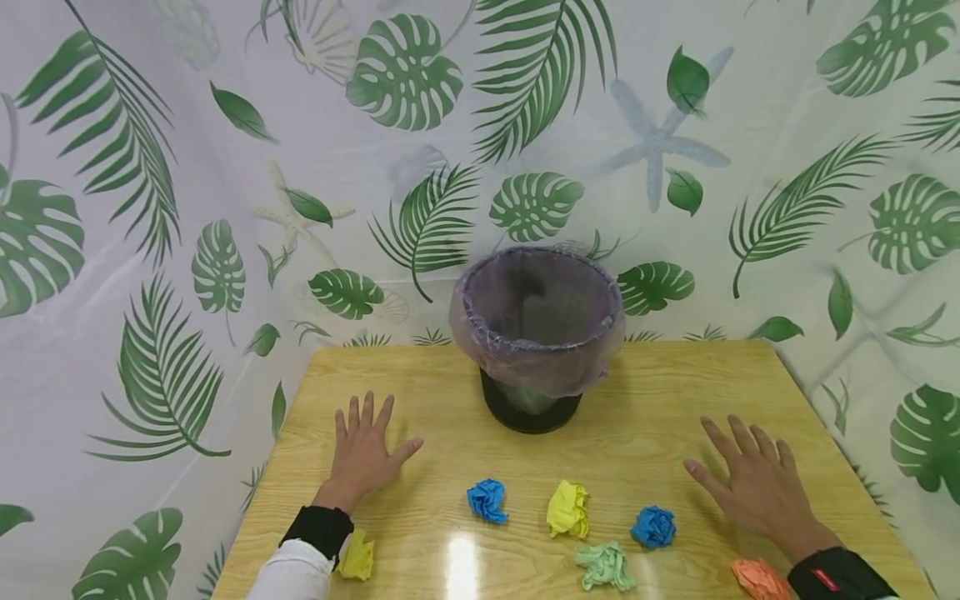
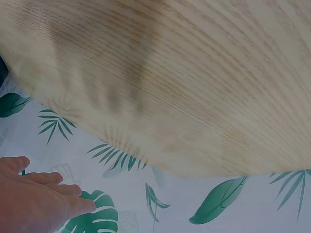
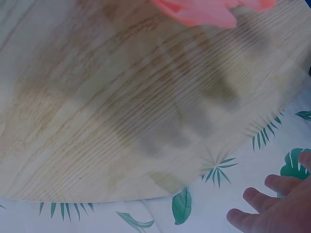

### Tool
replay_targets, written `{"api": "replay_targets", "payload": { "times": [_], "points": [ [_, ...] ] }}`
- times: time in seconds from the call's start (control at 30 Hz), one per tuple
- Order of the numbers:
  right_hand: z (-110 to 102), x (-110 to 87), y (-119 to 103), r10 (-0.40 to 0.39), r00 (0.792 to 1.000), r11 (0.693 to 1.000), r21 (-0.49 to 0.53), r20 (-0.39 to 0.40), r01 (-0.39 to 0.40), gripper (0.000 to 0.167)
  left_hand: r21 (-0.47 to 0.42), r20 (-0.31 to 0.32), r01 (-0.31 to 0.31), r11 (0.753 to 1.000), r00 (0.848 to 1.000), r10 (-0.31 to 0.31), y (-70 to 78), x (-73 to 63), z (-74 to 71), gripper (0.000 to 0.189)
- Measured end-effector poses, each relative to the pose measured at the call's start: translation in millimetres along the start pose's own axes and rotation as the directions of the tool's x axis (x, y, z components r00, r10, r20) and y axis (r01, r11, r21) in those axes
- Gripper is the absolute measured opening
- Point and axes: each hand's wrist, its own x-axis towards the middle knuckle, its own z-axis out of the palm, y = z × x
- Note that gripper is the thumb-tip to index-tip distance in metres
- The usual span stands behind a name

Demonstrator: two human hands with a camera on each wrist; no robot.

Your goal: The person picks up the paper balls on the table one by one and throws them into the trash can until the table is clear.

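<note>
In the head view my left hand [image 1: 365,454] is held over the left side of the wooden table [image 1: 420,392], fingers spread and holding nothing. A yellow crumpled paper ball [image 1: 357,557] lies beside its wrist, partly behind the cuff. On the right side my right hand [image 1: 759,483] is spread likewise, with nothing in it. Close to that wrist is an orange crumpled paper ball [image 1: 760,578]. Between the hands lie a blue paper ball [image 1: 487,501], a yellow paper ball [image 1: 568,509], another blue paper ball [image 1: 654,527] and a light green paper ball [image 1: 604,566].
A dark round bin [image 1: 531,417] lined with a thin purple plastic bag [image 1: 540,358] stands at the table's back middle. Leaf-patterned white sheeting [image 1: 465,142] hangs behind the table and along both sides. Both wrist views show the table's curved-looking edge against this sheeting.
</note>
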Motion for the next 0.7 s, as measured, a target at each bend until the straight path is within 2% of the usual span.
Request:
{"api": "replay_targets", "payload": {
  "times": [0.2,0.3,0.4,0.5,0.57,0.7],
  "points": [
    [-9,-6.6,7,0.014,1.000,1.000,0.004,0.019,-0.014,0.080,0.005,0.013,-0.010,1.000,1.000,0.010,4.9,0.3,2.8,0.096],
    [-17,-5.8,10,0.020,0.999,0.999,0.029,0.030,-0.021,0.077,0.005,0.020,-0.014,1.000,1.000,0.014,5.9,1.5,-0.2,0.096],
    [-26,-1.8,10,0.014,0.999,0.998,0.058,0.044,-0.016,0.076,0.009,-0.005,-0.006,1.000,1.000,0.006,4.3,2.1,-5.9,0.095],
    [-35,-1.2,10,0.008,0.996,0.996,0.087,0.086,-0.016,0.079,0.009,-0.017,0.005,1.000,1.000,-0.005,2.1,1.5,-9.5,0.095],
    [-39,-4.5,12,0.012,0.992,0.996,0.086,0.129,-0.023,0.081,0.004,-0.004,0.006,1.000,1.000,-0.006,1.5,1.1,-9.6,0.096],
    [-43,-17.3,18,0.018,0.971,0.997,0.066,0.236,-0.035,0.088,-0.008,0.028,-0.004,1.000,1.000,0.004,3.5,0.3,-5.8,0.097]
  ]
}}
